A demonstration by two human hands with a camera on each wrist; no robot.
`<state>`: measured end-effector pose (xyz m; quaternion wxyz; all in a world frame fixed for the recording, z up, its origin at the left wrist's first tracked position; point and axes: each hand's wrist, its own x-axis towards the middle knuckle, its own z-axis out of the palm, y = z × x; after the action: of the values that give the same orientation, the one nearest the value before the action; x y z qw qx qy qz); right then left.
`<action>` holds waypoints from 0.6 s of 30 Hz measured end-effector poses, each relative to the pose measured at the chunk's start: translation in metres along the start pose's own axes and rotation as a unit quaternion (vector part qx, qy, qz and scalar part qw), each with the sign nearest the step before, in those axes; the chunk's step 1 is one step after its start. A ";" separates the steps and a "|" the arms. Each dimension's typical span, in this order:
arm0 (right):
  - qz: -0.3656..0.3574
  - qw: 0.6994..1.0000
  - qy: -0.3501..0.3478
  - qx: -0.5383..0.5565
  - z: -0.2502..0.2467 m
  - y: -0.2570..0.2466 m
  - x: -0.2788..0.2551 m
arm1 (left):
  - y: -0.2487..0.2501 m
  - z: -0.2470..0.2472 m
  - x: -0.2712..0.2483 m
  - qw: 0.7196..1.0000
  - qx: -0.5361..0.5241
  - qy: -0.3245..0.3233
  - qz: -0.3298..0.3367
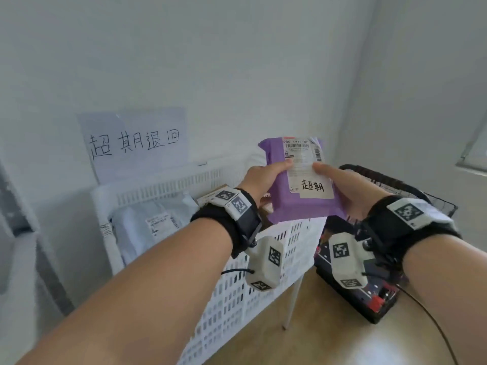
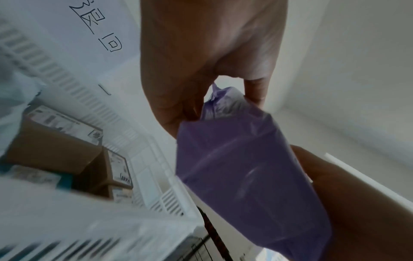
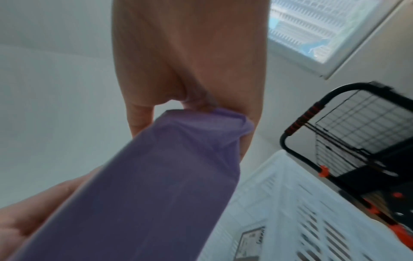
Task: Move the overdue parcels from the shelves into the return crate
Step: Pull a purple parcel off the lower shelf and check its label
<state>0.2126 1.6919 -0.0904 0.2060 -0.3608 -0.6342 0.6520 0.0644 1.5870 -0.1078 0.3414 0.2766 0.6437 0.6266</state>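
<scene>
A purple plastic parcel (image 1: 292, 191) with a white shipping label and a handwritten sticker is held flat in the air above the right end of the white slatted crate (image 1: 237, 280). My left hand (image 1: 266, 177) grips its left edge, thumb on top. My right hand (image 1: 340, 185) grips its right edge, thumb on the label. From the left wrist view the purple parcel (image 2: 250, 176) hangs under my left hand (image 2: 201, 88), and the right wrist view shows the purple parcel (image 3: 156, 185) pinched by my right hand (image 3: 190, 88). The crate holds a grey mailer (image 1: 150, 222) and cardboard boxes (image 2: 51, 144).
A paper sign (image 1: 134, 143) with handwritten characters leans on the wall behind the crate. A black wire basket (image 1: 400, 191) stands to the right of the crate, over a dark device (image 1: 363, 293) on the wooden floor. A window (image 3: 321, 30) is at upper right.
</scene>
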 end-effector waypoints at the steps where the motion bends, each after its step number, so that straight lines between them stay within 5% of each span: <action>1: -0.007 0.999 -0.010 -0.030 -0.003 -0.009 0.022 | 0.005 0.000 0.017 1.000 -0.004 0.002 -0.004; 7: -0.057 0.942 -0.068 -0.324 0.001 -0.036 0.153 | -0.005 -0.013 0.123 0.990 -0.108 0.087 -0.040; 12: -0.192 0.806 -0.127 -0.545 0.054 -0.025 0.232 | -0.038 -0.035 0.169 0.966 -0.168 0.179 -0.084; 18: -0.155 0.673 -0.261 -0.674 0.095 0.001 0.274 | -0.077 -0.103 0.174 0.953 -0.013 0.229 -0.196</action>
<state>-0.0359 1.8266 -0.1545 -0.1686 -0.1134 -0.9764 0.0733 -0.1174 1.6551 -0.2025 0.3045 -0.0108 0.7378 0.6024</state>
